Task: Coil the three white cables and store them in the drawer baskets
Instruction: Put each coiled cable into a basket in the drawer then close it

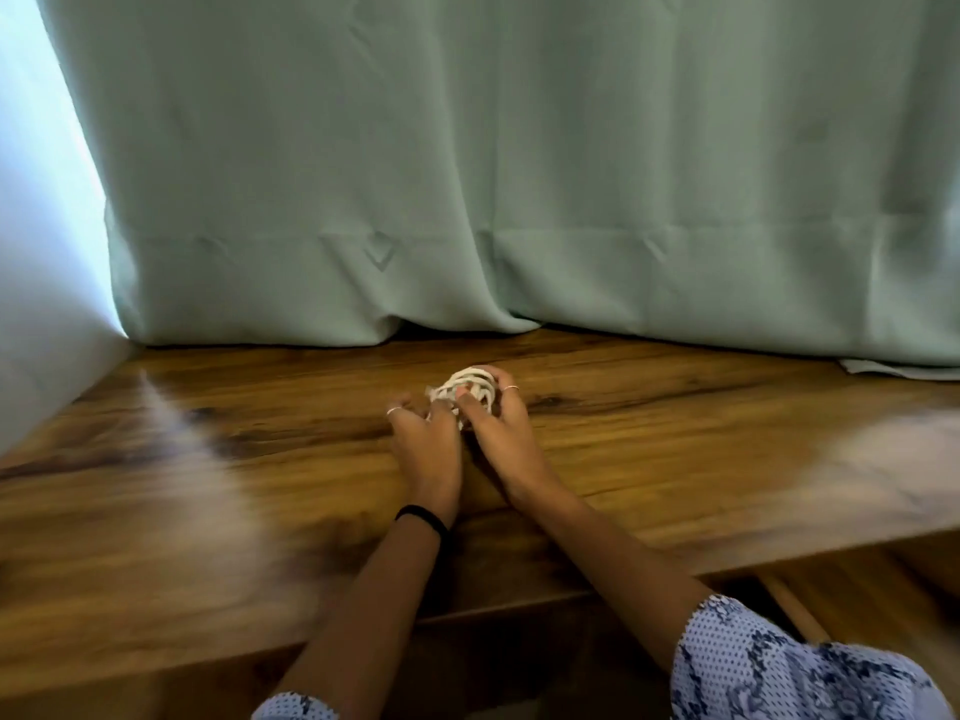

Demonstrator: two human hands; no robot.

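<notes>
A white cable (464, 383) is wound into a small bundle at the middle of the wooden table (208, 485). My right hand (501, 426) wraps around the bundle from the right, fingers curled over its top. My left hand (426, 444) touches the bundle's left side, with fingertips on the loose loops. Part of the coil is hidden behind my fingers. No other cable and no drawer basket shows in the head view.
A green curtain (519, 174) hangs down to the table's back edge. A pale wall (36, 252) borders the left side. Below the table's front edge at the right, a wooden drawer opening (857, 589) is partly visible. The picture is motion-blurred.
</notes>
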